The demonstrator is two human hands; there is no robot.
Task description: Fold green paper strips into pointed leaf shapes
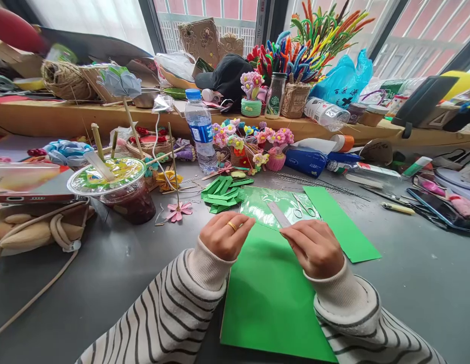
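I see the right hand (316,247) pinching a flat grey ruler-like strip (279,215) near the twelve-o'clock edge of a green rectangular sheet (271,298); whether the bunched left hand (224,236) holds anything, I cannot tell from here.

Scissors (303,206) on plastic packet (253,203) — paper sheet (273,303) in front, paper strips (223,193) left, drink cup (134,205) further left

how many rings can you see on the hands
1: a gold ring on the left hand. None shows on the right hand, though some may be hidden.
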